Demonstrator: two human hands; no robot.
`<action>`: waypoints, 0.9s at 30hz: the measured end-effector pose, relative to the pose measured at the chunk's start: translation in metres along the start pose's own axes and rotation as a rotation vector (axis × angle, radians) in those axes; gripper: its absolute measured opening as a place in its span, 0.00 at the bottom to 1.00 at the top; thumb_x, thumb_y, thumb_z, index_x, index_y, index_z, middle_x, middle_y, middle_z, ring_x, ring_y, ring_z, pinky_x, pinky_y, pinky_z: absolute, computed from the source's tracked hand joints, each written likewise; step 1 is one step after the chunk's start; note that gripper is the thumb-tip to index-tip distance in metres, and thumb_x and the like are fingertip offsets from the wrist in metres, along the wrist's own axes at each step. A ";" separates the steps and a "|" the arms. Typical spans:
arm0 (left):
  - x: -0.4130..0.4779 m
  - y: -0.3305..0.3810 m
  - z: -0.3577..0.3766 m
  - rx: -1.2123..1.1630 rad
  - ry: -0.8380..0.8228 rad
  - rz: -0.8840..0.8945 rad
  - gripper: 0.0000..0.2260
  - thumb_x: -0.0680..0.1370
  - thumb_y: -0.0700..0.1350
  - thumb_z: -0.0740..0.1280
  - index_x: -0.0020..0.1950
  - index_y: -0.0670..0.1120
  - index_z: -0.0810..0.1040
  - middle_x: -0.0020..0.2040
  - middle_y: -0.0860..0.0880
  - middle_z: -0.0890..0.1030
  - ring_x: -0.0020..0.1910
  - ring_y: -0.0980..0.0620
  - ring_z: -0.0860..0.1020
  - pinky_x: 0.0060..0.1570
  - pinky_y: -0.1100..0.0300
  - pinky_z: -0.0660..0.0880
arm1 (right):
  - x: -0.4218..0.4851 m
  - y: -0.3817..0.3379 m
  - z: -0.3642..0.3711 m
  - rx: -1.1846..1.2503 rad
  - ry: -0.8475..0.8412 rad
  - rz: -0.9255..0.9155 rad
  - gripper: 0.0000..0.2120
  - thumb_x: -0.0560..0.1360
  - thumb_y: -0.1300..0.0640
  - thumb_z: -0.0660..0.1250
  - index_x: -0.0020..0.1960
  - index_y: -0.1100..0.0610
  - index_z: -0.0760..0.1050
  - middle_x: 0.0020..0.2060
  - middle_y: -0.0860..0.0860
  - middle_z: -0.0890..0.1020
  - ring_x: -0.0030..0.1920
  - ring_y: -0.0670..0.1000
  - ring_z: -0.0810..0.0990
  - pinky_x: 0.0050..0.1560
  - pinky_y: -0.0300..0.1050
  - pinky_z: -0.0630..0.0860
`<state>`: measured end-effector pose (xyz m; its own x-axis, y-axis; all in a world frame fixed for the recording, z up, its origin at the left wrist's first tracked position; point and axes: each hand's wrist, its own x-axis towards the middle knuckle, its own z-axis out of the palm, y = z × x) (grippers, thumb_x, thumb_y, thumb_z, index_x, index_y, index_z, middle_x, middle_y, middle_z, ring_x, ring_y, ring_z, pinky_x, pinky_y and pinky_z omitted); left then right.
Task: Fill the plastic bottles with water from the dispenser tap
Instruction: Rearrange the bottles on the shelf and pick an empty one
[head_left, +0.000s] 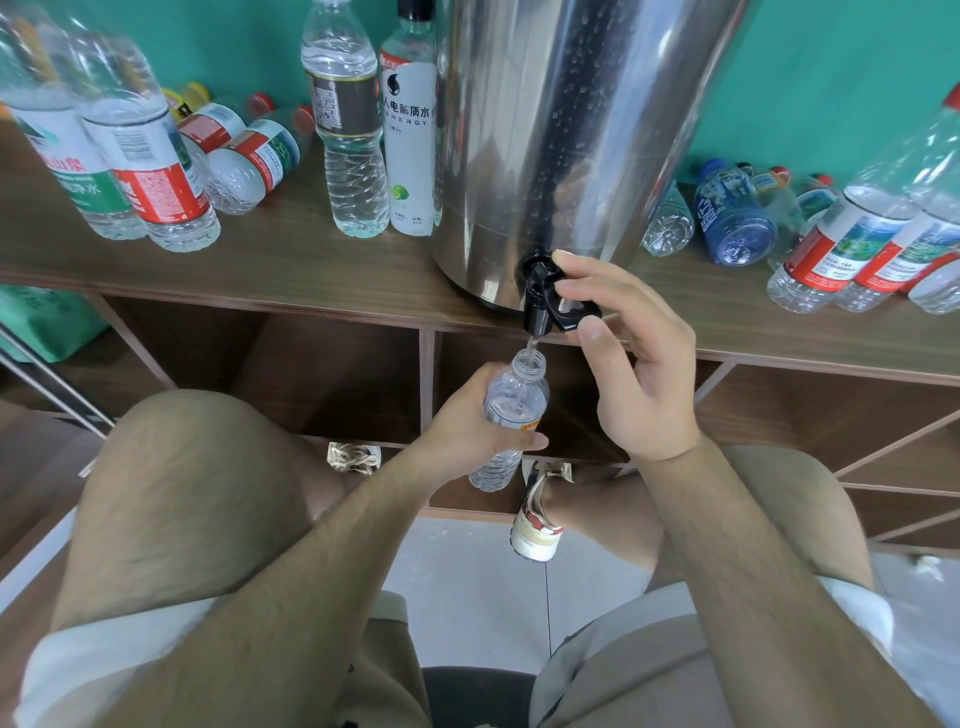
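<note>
A steel water dispenser (566, 130) stands on the wooden shelf top (291, 254). Its black tap (545, 299) juts over the front edge. My right hand (628, 358) pinches the tap lever between thumb and fingers. A thin stream of water runs from the spout into the open neck of a clear plastic bottle (514, 400). My left hand (467, 426) grips that bottle round its middle, directly under the tap and slightly tilted. The bottle's lower part shows below my hand.
Several plastic bottles stand and lie on the shelf left of the dispenser (358, 130) and right of it (852, 244). Open cubby shelves (322, 374) lie below. My knees and shoes are close to the shelf front; white floor tiles (467, 587) lie under me.
</note>
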<state>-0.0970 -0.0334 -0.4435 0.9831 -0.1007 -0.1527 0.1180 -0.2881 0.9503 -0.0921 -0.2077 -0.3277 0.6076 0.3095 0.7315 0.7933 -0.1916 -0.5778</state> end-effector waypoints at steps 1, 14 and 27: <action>0.000 0.000 0.000 0.002 0.001 0.000 0.33 0.66 0.52 0.85 0.62 0.66 0.69 0.56 0.64 0.80 0.57 0.63 0.79 0.51 0.68 0.74 | 0.000 0.000 0.000 0.000 0.000 0.000 0.13 0.84 0.59 0.61 0.63 0.63 0.80 0.68 0.59 0.80 0.68 0.57 0.80 0.47 0.63 0.83; 0.000 0.000 0.001 -0.017 -0.005 0.009 0.33 0.67 0.51 0.85 0.64 0.64 0.70 0.58 0.62 0.80 0.59 0.59 0.79 0.55 0.63 0.75 | 0.000 0.000 0.000 0.000 0.000 -0.012 0.13 0.85 0.59 0.61 0.63 0.63 0.80 0.68 0.58 0.80 0.68 0.56 0.80 0.47 0.62 0.84; 0.001 0.000 0.001 -0.005 0.016 0.000 0.32 0.66 0.51 0.85 0.60 0.68 0.69 0.56 0.65 0.79 0.57 0.63 0.79 0.50 0.68 0.74 | 0.001 0.000 0.000 -0.011 0.003 -0.017 0.13 0.85 0.60 0.61 0.63 0.63 0.80 0.68 0.59 0.81 0.68 0.56 0.81 0.46 0.61 0.84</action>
<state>-0.0964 -0.0342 -0.4433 0.9853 -0.0856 -0.1479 0.1183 -0.2833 0.9517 -0.0914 -0.2079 -0.3271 0.5939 0.3100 0.7424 0.8041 -0.1968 -0.5610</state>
